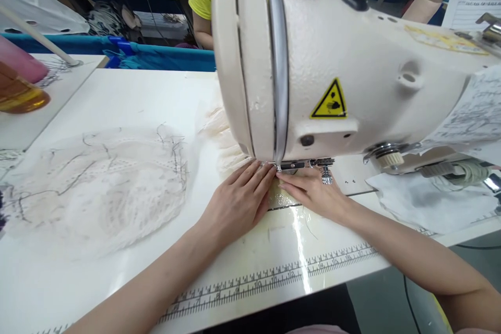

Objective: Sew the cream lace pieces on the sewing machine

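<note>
Lying just beyond the left hand (243, 192) is pale ruffled fabric (228, 149).

warning triangle (331, 102) on machine (376, 78), numbered tabletop ruler (274, 277)

The left hand (239, 195) lies flat just beside the right hand (323, 192), under a bulky cream metal sewing machine (352, 62). Gathered sheer cream fabric (228, 150) shows beyond the left hand. Left of both hands, rumpled whitish sheer cloth (133, 203) with dark loose threads (179, 162) lies on the glossy white table (156, 94).
</note>
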Motion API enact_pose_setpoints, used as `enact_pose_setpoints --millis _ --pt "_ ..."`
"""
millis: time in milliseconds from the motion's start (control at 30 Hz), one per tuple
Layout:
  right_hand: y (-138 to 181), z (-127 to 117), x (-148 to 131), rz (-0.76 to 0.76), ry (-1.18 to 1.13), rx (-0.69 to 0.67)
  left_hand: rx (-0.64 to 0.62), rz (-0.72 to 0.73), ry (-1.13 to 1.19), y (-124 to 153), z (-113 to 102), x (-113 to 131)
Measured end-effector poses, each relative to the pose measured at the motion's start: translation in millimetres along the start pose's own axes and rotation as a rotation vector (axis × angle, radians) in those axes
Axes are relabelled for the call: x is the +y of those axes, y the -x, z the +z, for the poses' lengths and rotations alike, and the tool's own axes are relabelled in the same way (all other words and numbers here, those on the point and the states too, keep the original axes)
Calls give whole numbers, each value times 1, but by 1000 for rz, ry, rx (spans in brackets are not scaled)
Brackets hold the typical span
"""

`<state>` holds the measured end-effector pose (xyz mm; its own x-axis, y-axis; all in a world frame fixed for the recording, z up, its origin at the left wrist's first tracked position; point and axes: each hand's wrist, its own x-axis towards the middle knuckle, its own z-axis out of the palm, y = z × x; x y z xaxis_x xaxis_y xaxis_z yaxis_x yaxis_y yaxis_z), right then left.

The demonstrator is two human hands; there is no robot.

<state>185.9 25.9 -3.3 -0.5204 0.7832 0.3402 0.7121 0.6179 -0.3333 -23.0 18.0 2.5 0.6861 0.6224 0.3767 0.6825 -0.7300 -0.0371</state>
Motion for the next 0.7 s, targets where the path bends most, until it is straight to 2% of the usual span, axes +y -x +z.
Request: enact_pose_setpoints --millis 233,700 --pt "1 -1 0 19 -43 -32 -3 3 -57 1 1 1" --pt "-3 -9 -10 83 117 -124 -50 -100 -73 -1 1 3"
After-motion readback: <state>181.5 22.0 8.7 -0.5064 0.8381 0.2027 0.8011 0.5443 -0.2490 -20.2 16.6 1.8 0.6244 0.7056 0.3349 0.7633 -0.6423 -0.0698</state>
